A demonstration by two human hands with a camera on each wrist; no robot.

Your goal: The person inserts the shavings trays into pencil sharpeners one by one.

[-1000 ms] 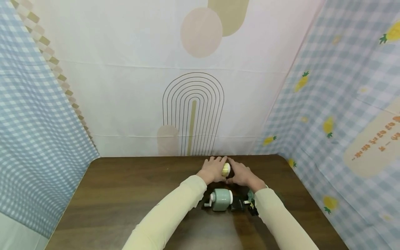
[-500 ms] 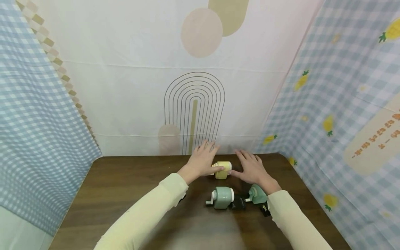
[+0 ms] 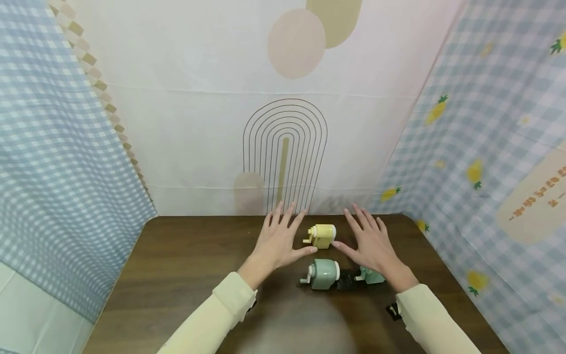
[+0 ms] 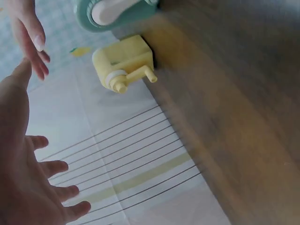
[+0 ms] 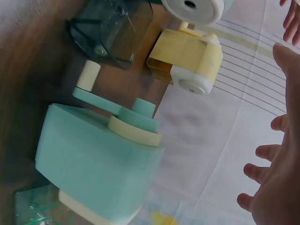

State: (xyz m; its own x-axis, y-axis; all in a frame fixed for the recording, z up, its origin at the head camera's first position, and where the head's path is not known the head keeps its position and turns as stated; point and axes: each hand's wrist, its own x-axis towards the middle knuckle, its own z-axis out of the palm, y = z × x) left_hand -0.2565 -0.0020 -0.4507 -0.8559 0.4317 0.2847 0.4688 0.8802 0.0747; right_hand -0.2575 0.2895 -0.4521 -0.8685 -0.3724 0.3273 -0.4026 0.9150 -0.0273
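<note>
A small yellow crank pencil sharpener point(image 3: 324, 236) stands near the table's back edge, its crank toward the left. My left hand point(image 3: 277, 242), fingers spread, hovers to its left and holds nothing. To its right my right hand point(image 3: 372, 244) is also spread, apart from the sharpener. Nearer me stands a larger grey-green crank sharpener point(image 3: 324, 274). A teal crank sharpener point(image 5: 98, 159) is partly hidden under my right hand in the head view. Between the two green ones sits a dark clear bin point(image 5: 112, 33).
The brown wooden table point(image 3: 199, 275) meets a white patterned cloth point(image 3: 199, 147) at its back. Checked cloths hang at the left point(image 3: 88, 162) and right point(image 3: 464, 137). Another clear piece point(image 5: 40, 206) lies by the teal sharpener.
Both hands were close around the yellow sharpener. They have drawn apart with fingers spread, leaving it on the table in full view. The head view has shifted slightly.
</note>
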